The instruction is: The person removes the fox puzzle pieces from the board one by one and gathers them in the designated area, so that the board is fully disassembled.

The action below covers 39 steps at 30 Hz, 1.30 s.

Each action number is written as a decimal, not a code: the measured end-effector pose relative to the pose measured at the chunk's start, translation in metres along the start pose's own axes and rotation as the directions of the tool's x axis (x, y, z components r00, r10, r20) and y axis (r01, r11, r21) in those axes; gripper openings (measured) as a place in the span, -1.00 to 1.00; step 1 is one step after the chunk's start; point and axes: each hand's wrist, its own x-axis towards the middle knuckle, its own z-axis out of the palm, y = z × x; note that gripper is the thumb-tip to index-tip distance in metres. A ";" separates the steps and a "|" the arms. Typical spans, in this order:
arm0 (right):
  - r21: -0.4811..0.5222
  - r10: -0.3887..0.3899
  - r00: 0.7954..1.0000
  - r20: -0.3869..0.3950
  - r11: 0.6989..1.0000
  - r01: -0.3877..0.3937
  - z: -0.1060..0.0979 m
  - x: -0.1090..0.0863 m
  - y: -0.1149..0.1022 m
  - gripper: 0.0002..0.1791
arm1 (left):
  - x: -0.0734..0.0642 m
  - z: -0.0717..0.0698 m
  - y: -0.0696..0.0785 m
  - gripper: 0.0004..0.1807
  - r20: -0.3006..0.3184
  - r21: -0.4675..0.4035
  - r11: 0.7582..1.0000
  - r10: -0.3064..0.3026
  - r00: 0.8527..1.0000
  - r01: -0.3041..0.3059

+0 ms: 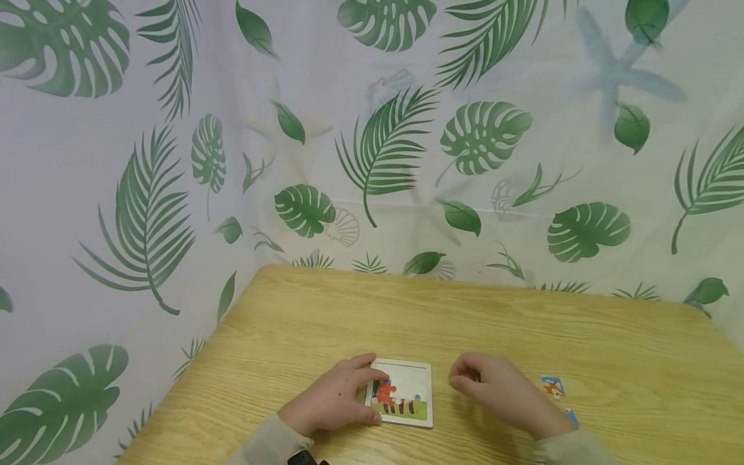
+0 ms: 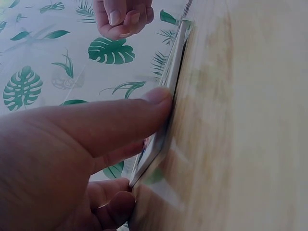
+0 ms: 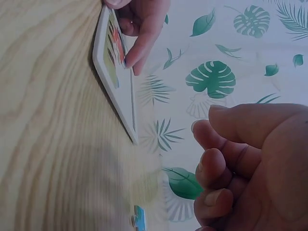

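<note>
On the table lies a small white-framed jigsaw puzzle tray (image 1: 414, 378). Joined pieces with a red animal figure, striped legs and green ground fill its lower left part; pale backing shows elsewhere. My left hand (image 1: 334, 397) holds the tray by its left side, thumb at the near edge and one fingertip over the red part. To the right of the tray, my right hand (image 1: 500, 391) hovers above the table with loosely curled fingers. The right wrist view shows no thing between its thumb and fingers (image 3: 214, 168).
A loose puzzle piece (image 1: 553, 387) with an orange animal face lies right of my right hand. Another blue piece (image 1: 571, 415) is partly hidden by the right forearm. Leaf-patterned cloth (image 1: 401, 245) hangs behind the wooden table (image 1: 349, 307) and along its left side.
</note>
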 end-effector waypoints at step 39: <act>-0.033 -0.070 0.994 0.083 0.997 0.073 0.076 0.052 -0.026 -0.82 | 0.001 0.001 0.000 -0.11 -0.022 0.029 1.000 0.003 1.000 -0.003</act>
